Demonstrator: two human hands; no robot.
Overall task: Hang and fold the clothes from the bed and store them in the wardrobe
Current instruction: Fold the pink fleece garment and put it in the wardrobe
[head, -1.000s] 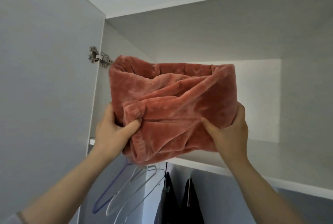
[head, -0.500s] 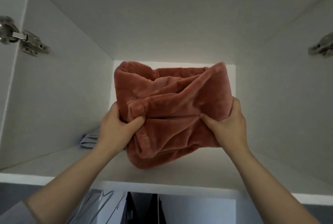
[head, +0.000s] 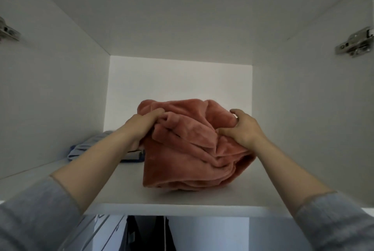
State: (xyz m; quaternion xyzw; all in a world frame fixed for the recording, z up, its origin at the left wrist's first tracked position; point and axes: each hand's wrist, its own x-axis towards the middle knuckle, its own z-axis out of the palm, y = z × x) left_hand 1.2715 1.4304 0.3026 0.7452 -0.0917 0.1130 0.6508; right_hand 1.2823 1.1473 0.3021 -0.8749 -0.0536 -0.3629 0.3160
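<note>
lowered since the earlier frame, the pink fleece bundle (head: 192, 149) now sits on the wardrobe's top shelf (head: 121, 188) instead of hanging in the air in front of it. the left hand (head: 141, 127) grips its upper left edge with fingers curled into the pile. the right hand (head: 242, 129) holds the upper right, thumb pressed into the front and fingers hooked over the top. the bundle lies straight ahead between both hands, its long axis running left to right across the shelf, and neither hand is clearly nearer. bare shelf shows behind it up to the back wall (head: 180, 81) and off to the right. a folded blue-grey pile (head: 87, 147) lies just beside it on the left, whether touching i cannot tell. a push inward looks like the next step.
</note>
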